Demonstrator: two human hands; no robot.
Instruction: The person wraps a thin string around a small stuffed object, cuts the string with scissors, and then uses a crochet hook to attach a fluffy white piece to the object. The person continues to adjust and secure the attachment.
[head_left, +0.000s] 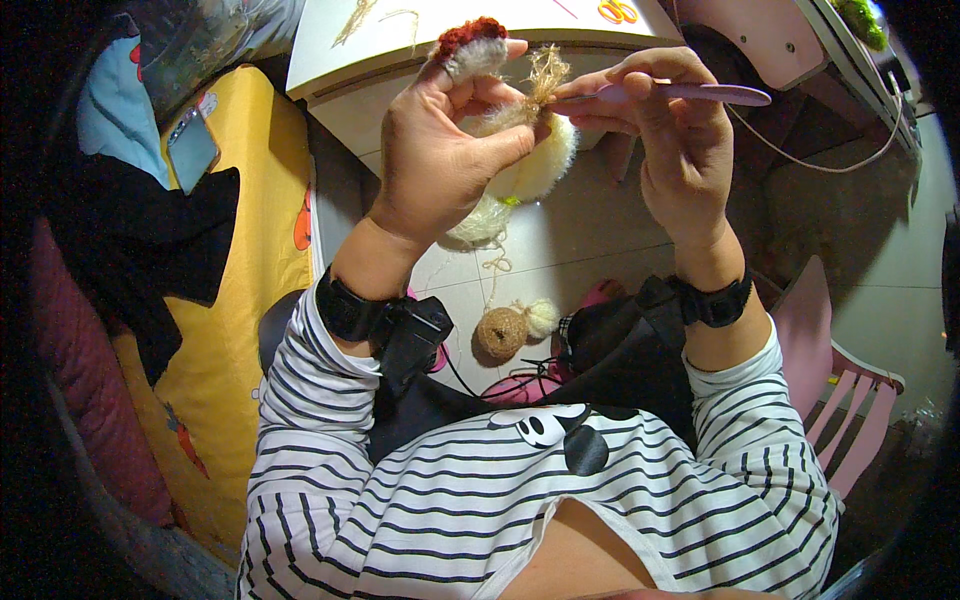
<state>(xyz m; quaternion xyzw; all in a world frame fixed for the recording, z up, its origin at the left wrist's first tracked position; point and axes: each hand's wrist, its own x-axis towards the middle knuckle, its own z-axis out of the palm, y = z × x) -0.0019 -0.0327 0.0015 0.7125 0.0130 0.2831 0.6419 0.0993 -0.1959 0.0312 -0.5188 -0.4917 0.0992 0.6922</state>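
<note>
My left hand grips a fuzzy cream yarn piece, pinching its upper part with the thumb. Over this hand's fingertips lies a white and dark red crocheted part; whether it joins the cream piece is hidden. A tuft of tan yarn stands up from the pinched spot. My right hand holds a crochet hook with a light purple handle, its metal shaft pointing left into the base of the tuft. The hook's tip is hidden in the yarn.
Beyond my hands stands a white table with orange-handled scissors and loose strands. On the floor lie a brown yarn ball and a cream one. A yellow-covered surface with a phone is at left, a pink chair at right.
</note>
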